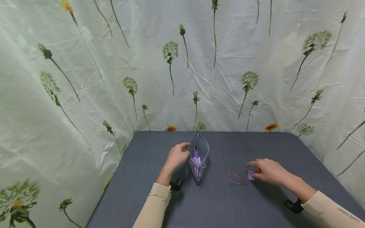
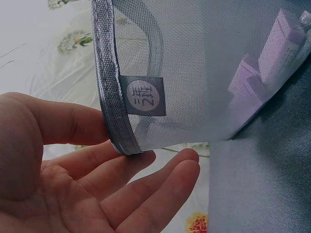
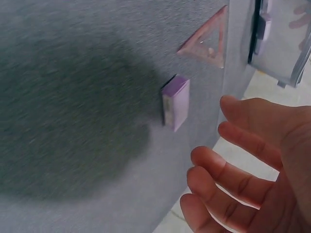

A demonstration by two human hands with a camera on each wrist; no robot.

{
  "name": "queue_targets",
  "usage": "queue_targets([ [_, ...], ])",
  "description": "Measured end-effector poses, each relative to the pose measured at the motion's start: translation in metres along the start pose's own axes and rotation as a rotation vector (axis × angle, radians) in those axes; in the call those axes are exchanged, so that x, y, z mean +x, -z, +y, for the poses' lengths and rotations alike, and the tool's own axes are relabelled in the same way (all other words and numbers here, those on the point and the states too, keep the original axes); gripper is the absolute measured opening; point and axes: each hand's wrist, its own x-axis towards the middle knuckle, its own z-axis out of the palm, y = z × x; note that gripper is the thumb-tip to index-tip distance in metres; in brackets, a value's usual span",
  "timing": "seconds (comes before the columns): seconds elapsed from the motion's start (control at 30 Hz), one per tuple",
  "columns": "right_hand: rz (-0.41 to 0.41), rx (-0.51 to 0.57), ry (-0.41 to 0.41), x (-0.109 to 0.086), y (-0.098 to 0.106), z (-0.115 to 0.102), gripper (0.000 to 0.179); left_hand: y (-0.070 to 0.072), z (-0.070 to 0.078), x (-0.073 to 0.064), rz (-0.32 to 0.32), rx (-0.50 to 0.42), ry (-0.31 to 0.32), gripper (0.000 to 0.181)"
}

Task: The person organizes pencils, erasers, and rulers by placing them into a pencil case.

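Observation:
A translucent mesh pencil pouch (image 1: 197, 174) with a grey zip edge stands with its mouth spread wide. At its left rim, my left hand (image 1: 177, 155) pinches the zip edge (image 2: 112, 87) between thumb and finger, the other fingers extended below. Purple items (image 2: 252, 82) show through the mesh. Over on the right, my right hand (image 1: 269, 171) hovers with loosely bent, spread fingers and holds nothing. Just by its fingertips lies a small purple eraser-like block (image 3: 180, 103) on the table. A clear pinkish set square (image 3: 206, 56) lies flat between block and pouch.
The dark grey table (image 1: 128, 196) ends at a back edge against a hanging pale curtain (image 1: 148, 63) printed with dandelions. A black band (image 1: 176, 185) sits on the left wrist, another (image 1: 293, 206) on the right.

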Motion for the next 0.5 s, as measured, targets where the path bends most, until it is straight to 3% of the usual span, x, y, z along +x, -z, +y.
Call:
queue_targets([
  [0.5,-0.024,-0.018,-0.021,-0.019,-0.001,0.015,0.044,0.000,-0.003,0.001,0.009,0.011,-0.012,0.047],
])
